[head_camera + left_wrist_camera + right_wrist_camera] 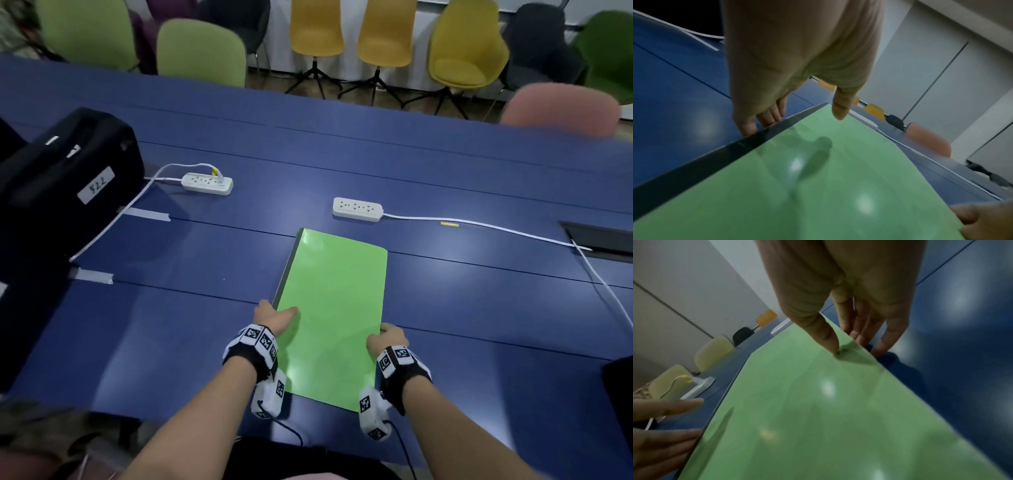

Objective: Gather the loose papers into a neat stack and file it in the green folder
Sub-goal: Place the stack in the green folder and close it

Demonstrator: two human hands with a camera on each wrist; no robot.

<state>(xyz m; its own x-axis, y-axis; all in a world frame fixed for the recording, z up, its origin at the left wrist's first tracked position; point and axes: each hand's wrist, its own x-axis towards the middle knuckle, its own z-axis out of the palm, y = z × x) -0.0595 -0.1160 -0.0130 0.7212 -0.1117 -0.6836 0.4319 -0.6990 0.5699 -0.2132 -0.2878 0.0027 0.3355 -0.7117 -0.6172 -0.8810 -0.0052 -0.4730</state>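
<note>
The green folder [332, 308] lies closed on the blue table [171, 325], its dark spine on the left, with its right edge raised a little off the table. My left hand [275, 313] is at the spine near the front. Its fingers [764, 120] stand straight against the spine edge and its thumb [839, 107] hovers just over the cover [818, 186]. My right hand [387, 334] pinches the folder's right edge, thumb [830, 340] on the cover [818, 402] and fingers [885, 340] below the edge. No loose papers are in view.
Two white power strips [207, 183] [357, 209] lie beyond the folder, one cable trailing right to a floor box [599, 240]. A black case [61, 192] sits at the left. Chairs [466, 51] line the table's far side.
</note>
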